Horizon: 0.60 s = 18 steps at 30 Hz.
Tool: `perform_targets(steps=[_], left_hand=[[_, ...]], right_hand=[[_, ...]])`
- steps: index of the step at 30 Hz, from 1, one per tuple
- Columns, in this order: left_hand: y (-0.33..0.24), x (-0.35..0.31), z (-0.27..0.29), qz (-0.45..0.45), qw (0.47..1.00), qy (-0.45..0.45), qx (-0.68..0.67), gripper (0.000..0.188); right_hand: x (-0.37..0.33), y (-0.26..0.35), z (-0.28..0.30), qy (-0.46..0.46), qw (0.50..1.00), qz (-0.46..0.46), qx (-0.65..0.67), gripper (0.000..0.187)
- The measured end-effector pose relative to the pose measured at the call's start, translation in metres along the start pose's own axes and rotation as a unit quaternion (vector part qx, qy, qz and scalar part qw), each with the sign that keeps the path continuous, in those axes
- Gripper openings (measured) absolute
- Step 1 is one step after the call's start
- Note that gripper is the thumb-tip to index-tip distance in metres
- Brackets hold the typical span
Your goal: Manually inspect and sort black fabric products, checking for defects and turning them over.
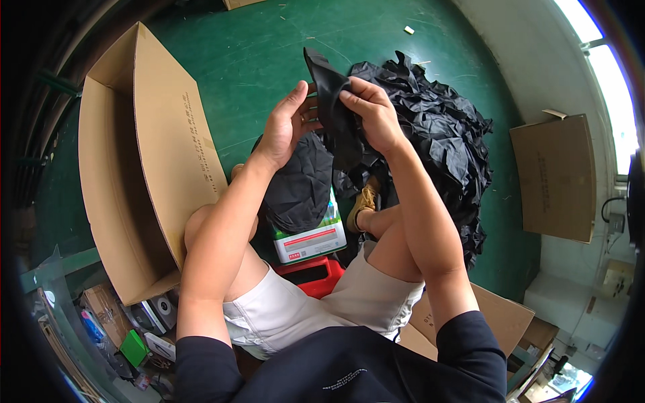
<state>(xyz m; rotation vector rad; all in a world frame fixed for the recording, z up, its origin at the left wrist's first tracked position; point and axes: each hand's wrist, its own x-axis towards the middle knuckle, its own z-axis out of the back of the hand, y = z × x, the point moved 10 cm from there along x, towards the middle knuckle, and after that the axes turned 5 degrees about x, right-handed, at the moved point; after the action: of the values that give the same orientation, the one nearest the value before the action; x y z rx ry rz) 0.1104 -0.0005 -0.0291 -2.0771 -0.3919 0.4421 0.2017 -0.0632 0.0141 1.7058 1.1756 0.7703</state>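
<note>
Head-worn fisheye view, facing steeply down, hands [375, 115] at close range, green floor [228, 67] beyond

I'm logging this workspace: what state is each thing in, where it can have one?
Left hand: open, beside the held fabric.
Right hand: closed on the held fabric.
Held black fabric: raised, bent.
Black fabric pile: loose, crumpled.
Black fabric bundle: lying on the container.
White-and-green container: partly covered; whether shut, cannot tell.
Large cardboard box: open.
</note>
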Motion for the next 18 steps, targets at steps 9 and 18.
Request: perform_targets(steps=[9, 18], left_hand=[[0.015, -0.004, 0.052, 0.051, 0.986, -0.16, 0.023, 0.017], [-0.015, -0.004, 0.025, -0.059, 0.993, -0.097, 0.043, 0.035]], right_hand=[[-0.03, -0.016, -0.088, 0.169, 0.812, 0.246, -0.501, 0.012], [-0.021, 0.029, -0.013, -0.067, 0.926, 0.216, -0.303, 0.013]])
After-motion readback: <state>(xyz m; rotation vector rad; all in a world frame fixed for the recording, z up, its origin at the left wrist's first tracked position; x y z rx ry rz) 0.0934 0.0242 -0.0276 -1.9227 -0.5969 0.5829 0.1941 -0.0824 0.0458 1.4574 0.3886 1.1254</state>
